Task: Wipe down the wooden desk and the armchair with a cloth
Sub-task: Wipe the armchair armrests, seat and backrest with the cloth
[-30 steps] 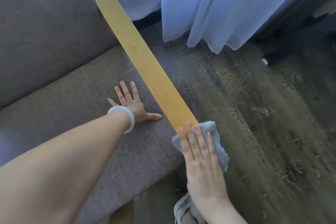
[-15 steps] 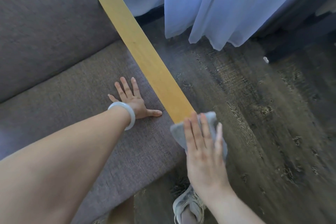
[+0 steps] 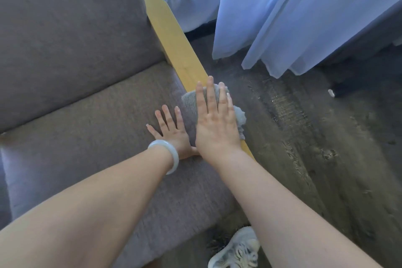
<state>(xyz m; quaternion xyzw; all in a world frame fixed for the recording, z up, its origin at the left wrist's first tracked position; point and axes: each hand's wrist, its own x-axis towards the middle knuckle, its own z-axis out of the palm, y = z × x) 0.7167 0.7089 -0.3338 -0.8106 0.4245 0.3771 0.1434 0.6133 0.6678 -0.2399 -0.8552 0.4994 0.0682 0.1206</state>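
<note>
The armchair has a grey fabric seat cushion [image 3: 91,128], a grey back cushion [image 3: 65,28] and a yellow wooden armrest [image 3: 174,43] running diagonally along its right side. A grey cloth [image 3: 190,104] lies on the middle of the armrest. My right hand [image 3: 215,124] presses flat on the cloth, fingers stretched out toward the chair back. My left hand [image 3: 171,130], with a pale bangle on the wrist, rests flat and spread on the seat cushion right beside the armrest, touching the right hand's wrist. The desk is not in view.
Dark wooden floor [image 3: 315,148] lies to the right of the chair. Pale blue curtains [image 3: 293,11] hang down to the floor at the top right. My light sneaker [image 3: 237,250] stands at the bottom by the chair's front. A small white object [image 3: 331,93] lies on the floor.
My right hand has slid the cloth from the armrest's front end up along it toward the chair back. The left hand stays on the seat. The view has shifted closer.
</note>
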